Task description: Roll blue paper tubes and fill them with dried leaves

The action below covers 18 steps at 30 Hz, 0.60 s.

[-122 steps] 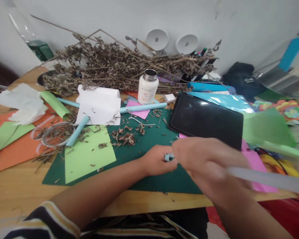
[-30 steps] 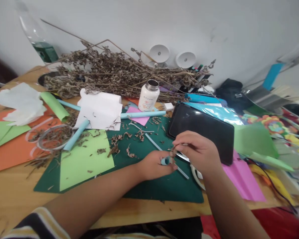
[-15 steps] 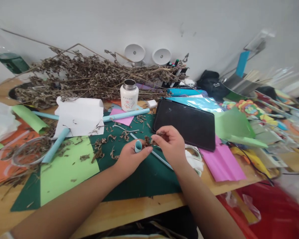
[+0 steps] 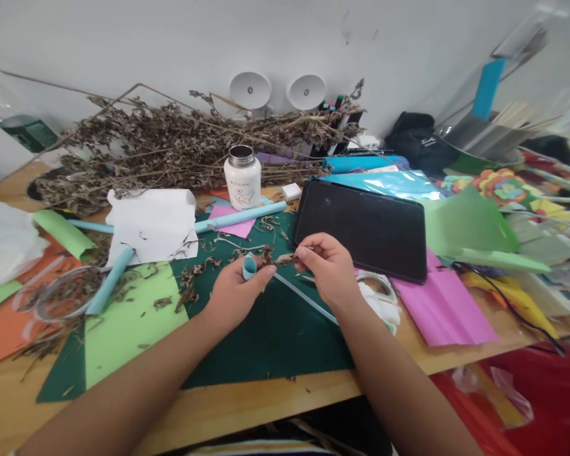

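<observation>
My left hand [image 4: 235, 292] is closed round a short light-blue paper tube [image 4: 249, 266], held upright above the dark green cutting mat [image 4: 285, 335]. My right hand [image 4: 330, 269] pinches a dried brown sprig [image 4: 278, 258] just to the right of the tube's top. A thin pale stick [image 4: 304, 299] lies on the mat under my hands. Loose dried leaf bits [image 4: 194, 278] are scattered on the mat to the left.
A heap of dried branches [image 4: 180, 142] fills the back. A white bottle [image 4: 242, 178], white paper [image 4: 149, 221], blue paper rolls [image 4: 240, 217], a black tablet [image 4: 363, 228], white scissors [image 4: 380, 297], a glass dish [image 4: 59, 294] and coloured sheets surround the mat.
A glue stick I held earlier is gone from my right hand, which now pinches a dried sprig. Both hands rose slightly and the camera shifted right.
</observation>
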Motion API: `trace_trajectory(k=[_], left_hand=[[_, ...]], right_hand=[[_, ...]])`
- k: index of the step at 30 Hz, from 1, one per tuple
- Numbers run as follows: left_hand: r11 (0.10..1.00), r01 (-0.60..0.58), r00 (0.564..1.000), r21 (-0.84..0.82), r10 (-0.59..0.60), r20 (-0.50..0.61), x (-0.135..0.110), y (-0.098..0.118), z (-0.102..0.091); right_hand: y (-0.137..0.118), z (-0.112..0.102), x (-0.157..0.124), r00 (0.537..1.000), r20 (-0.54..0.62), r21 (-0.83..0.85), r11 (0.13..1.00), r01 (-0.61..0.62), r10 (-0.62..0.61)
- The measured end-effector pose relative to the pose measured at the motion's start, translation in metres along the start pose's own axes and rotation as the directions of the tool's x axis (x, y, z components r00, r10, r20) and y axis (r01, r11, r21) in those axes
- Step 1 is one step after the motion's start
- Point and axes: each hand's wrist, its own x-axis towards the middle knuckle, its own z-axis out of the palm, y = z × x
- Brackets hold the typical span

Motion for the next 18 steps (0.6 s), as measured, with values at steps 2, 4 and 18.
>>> trace_trajectory(k=[2,4,18], left_hand=[[0.987,-0.028,1.000,0.159,0.026,0.014,0.002,0.007,-0.011],[0.911,-0.095,0.995,0.402,0.078,0.058,0.006,0.011,-0.025],[0.413,-0.231,0.966,0.881,0.210,0.154,-0.010,0.011,-0.029]], right_hand=[[0.000,-0.001,0.000,1.000,-0.012,-0.019,1.000,-0.008,0.008],[0.001,-0.001,0.001,1.000,-0.020,-0.045,0.999,-0.015,0.014],[0.007,0.012,-0.005,0.989,0.131,-0.127,0.990,-0.052,0.069]])
